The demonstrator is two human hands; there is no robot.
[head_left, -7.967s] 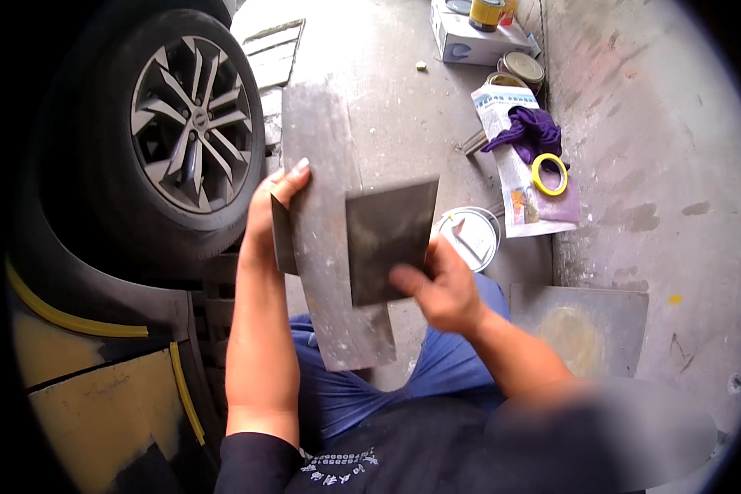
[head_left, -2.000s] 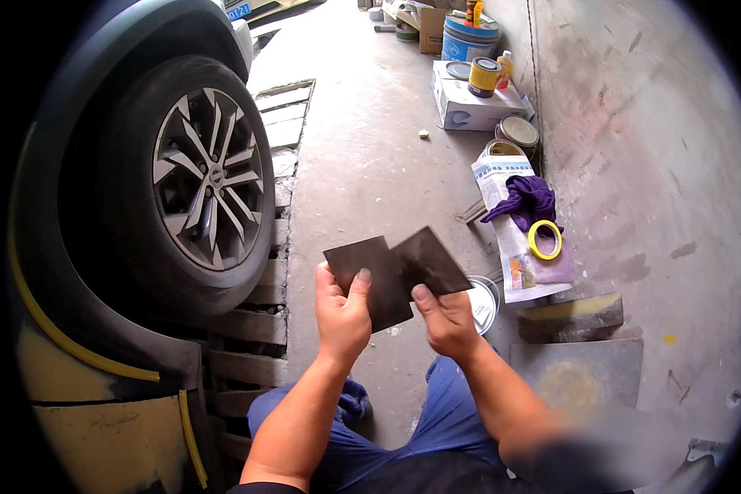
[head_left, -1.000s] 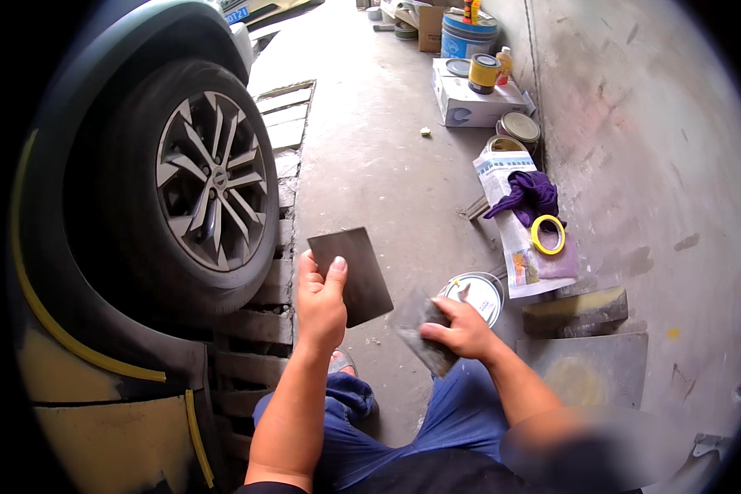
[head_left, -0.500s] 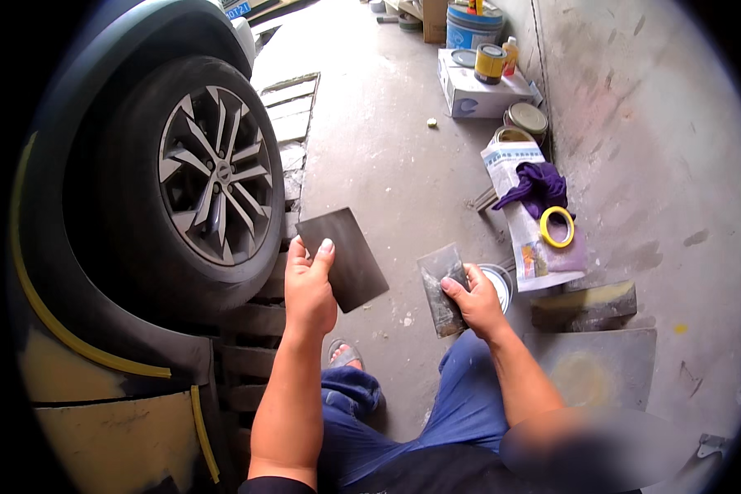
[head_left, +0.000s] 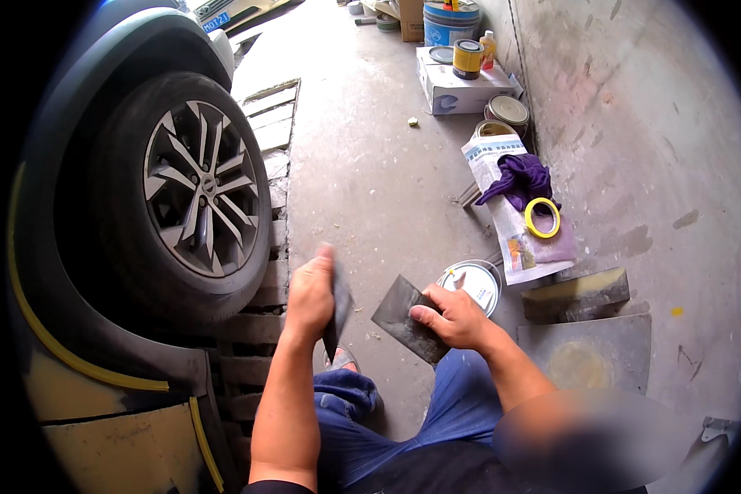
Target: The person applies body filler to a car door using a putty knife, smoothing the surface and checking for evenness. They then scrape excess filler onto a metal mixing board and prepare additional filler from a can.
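My left hand [head_left: 309,298] is closed on a thin dark rectangular plate [head_left: 337,311], turned nearly edge-on and slightly blurred. My right hand [head_left: 461,319] grips a second dark rectangular plate [head_left: 402,311] by its right side, thumb on top. Its surface is smeared, like a filler spreader, and it tilts down to the right. A gap separates the two plates, both held above my knees. Just behind my right hand, a round white-lidded can [head_left: 479,284] stands on the floor.
At left are a car wheel [head_left: 207,185] and a body panel [head_left: 115,445] with yellow tape [head_left: 82,354]. Along the right wall lie newspaper [head_left: 514,247], purple cloth [head_left: 523,179], a yellow tape roll [head_left: 542,218], a block [head_left: 575,295] and a flat board [head_left: 634,350]. Cans stand on a white box [head_left: 469,89].
The left plate has swung from face-up to nearly edge-on. My right hand has moved left and turned its plate, bringing the two closer. The view has shifted slightly, showing more of the white-lidded can.
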